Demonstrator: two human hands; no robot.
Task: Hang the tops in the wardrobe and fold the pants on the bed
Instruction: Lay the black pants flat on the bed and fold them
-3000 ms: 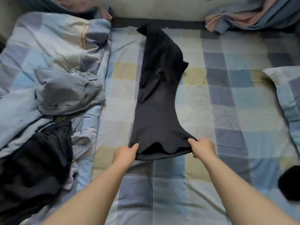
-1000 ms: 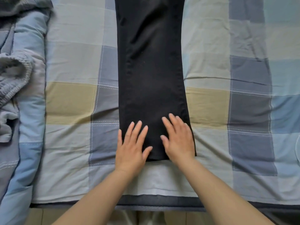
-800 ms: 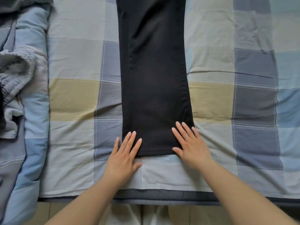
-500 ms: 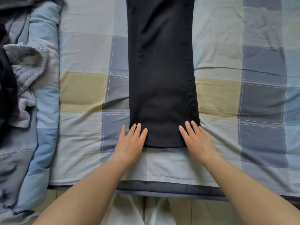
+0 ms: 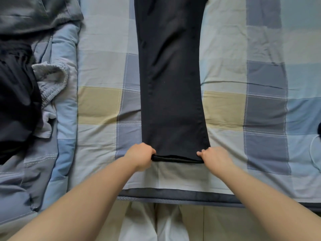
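Your black pants [image 5: 171, 84] lie flat on the checked bedsheet [image 5: 102, 105], roughly at the middle of the view. The long axis runs straight away from you: the hem end points toward you, near the bed's front edge [image 5: 173, 195], and the rest runs up and out of the top of the frame, so the waist end is not visible. The legs lie stacked one on the other as a single dark strip, slightly flared at the hem.

Your left hand [image 5: 139, 156] grips the hem's left corner, fingers curled over the cloth edge. Your right hand [image 5: 214, 156] pinches the hem's right corner, thumb on top of the fabric and the other fingers curled below. Between the two hands the hem is raised a little off the sheet; its layered edge shows as a dark band. Both forearms reach in from the bottom of the frame.

To the left, on a blue quilt [image 5: 66, 119], lies a heap of other clothes: a grey garment [image 5: 34, 13] at the top, a black garment [image 5: 15, 105] below it, and a light grey piece with an elastic waistband [image 5: 52, 80] beside the black one. All are well apart from the pants. A small dark object [image 5: 319, 129] is cut off at the right edge; cannot tell what it is.
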